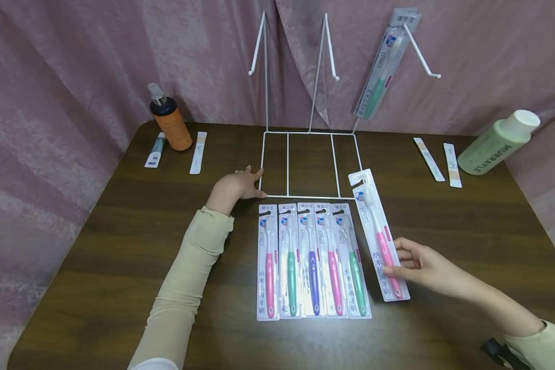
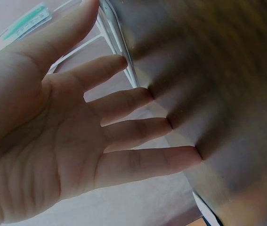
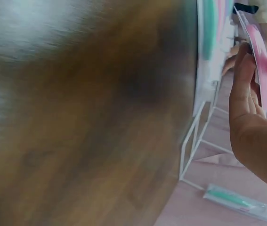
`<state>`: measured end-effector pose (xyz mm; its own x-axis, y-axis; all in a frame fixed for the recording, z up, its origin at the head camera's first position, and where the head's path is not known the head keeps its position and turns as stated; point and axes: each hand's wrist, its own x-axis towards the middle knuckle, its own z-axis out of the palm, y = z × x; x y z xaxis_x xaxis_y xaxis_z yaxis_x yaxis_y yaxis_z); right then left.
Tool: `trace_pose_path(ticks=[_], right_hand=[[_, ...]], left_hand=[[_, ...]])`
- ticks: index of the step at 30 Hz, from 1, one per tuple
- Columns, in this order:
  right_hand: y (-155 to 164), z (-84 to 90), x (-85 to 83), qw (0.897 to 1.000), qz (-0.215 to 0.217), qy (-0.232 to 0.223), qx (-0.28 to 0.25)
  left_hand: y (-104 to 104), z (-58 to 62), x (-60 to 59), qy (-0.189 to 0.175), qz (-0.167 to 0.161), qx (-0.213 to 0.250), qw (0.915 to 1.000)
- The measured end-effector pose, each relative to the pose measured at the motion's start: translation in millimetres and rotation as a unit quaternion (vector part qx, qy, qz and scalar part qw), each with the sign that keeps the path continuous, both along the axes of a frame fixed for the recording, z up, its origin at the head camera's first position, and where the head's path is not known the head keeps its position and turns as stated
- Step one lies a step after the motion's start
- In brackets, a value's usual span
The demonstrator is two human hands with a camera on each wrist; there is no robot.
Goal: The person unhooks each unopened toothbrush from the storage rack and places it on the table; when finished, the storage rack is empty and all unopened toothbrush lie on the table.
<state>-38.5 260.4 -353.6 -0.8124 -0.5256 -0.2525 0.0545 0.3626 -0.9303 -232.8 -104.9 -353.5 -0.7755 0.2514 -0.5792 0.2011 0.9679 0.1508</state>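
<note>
Fingers (image 1: 395, 267) of the right hand (image 1: 425, 266) pinched a pink toothbrush in a clear blister pack (image 1: 379, 234), its far end on the desk (image 1: 120, 231). Left hand (image 1: 237, 185), fingers straight, steadied the white wire rack (image 1: 310, 164). One green pack (image 1: 380, 69) hung; five packs (image 1: 312, 259) lay beside, waiting.

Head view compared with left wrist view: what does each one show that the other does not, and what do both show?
Only the head view shows the right hand pinching a pink toothbrush pack, the row of five packs lying flat, the orange bottle and the green bottle. Only the left wrist view shows the palm of the left hand with its fingers straight and spread. Both show the left hand at the corner of the white wire rack, and the green pack hanging on it.
</note>
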Motion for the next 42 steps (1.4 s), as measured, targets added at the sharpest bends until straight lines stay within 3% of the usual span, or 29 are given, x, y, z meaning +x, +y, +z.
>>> trace_pose_path(ticks=[10,17,24,33,42], right_hand=[[14,-19.1,14.1,0.999,0.001,-0.045,0.009],[9,-24.9,6.6,0.997,0.001,-0.033,0.073],[-1,-33.4,8.8,0.995,-0.03,-0.076,0.064],[-7,-29.8,9.2,0.983,-0.025,-0.016,0.179],[-6,-26.5,8.5,0.975,0.012,0.003,0.22]], left_hand=[[1,2.4,-0.4,0.001,0.003,0.002,1.0],[-7,0.9,0.2,0.0,0.014,0.004,0.9999],[-9,0.3,3.8,0.001,0.014,0.01,0.9998],[-5,1.6,1.6,-0.005,0.015,0.011,0.9998],[2,4.0,2.9,-0.005,0.006,0.004,1.0]])
